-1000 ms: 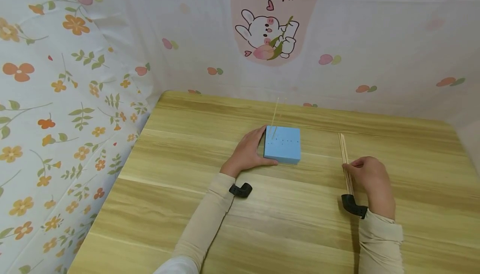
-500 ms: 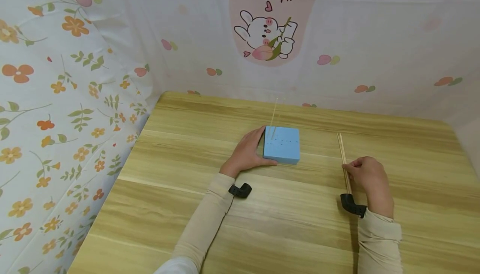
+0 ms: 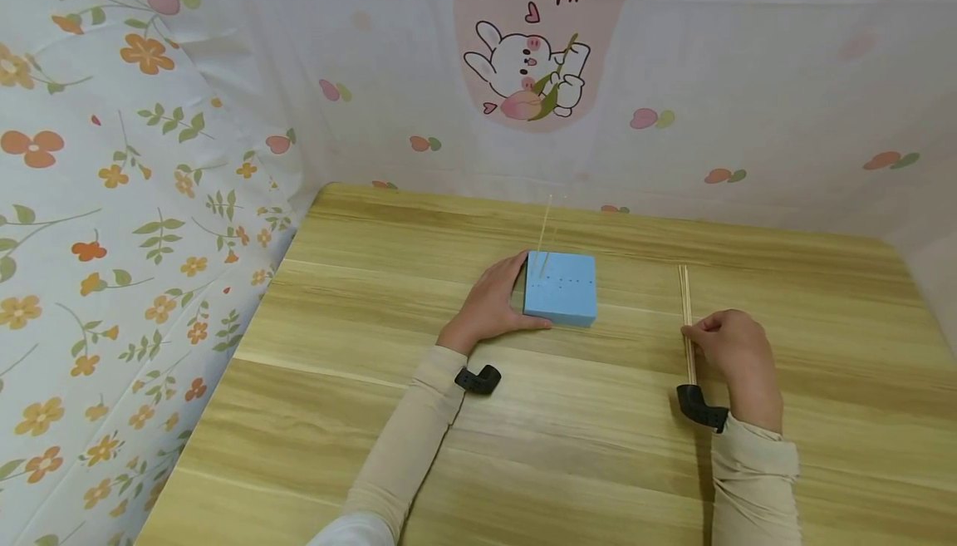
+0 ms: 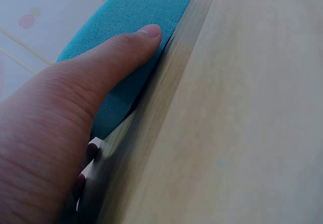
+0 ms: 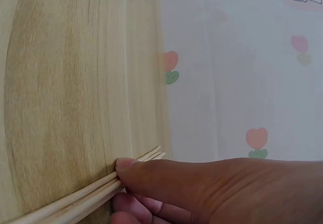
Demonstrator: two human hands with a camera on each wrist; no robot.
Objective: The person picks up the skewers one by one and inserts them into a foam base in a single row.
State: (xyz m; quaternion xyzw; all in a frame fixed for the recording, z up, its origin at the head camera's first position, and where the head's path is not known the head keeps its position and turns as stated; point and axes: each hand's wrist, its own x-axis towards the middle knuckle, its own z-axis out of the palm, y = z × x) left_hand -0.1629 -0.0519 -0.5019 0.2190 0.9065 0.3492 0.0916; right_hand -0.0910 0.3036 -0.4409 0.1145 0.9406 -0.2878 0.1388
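A light blue foam block [image 3: 570,301] with small holes in its top sits on the table. Two thin wooden skewers [image 3: 546,230] stand upright near its left end. My left hand [image 3: 488,303] holds the block from the left. Its thumb lies along the near side, plain in the left wrist view on the foam [image 4: 136,12]; its fingers are mostly hidden in the head view. To the right, my right hand [image 3: 736,351] pinches a small bundle of skewers [image 3: 688,305] between thumb and fingers. Close up, those skewers [image 5: 91,196] lie together, low over the wood.
The wood-grain table [image 3: 591,446] ends at the back against a white curtain [image 3: 359,47] with a printed rabbit. A flowered cloth [image 3: 112,238] hangs at the left. Black wrist mounts [image 3: 478,380] stick out from both sleeves.
The bundle in my right hand has tilted a little, its far tips shifting slightly right and looking more upright. My left hand and the foam block have stayed in place.
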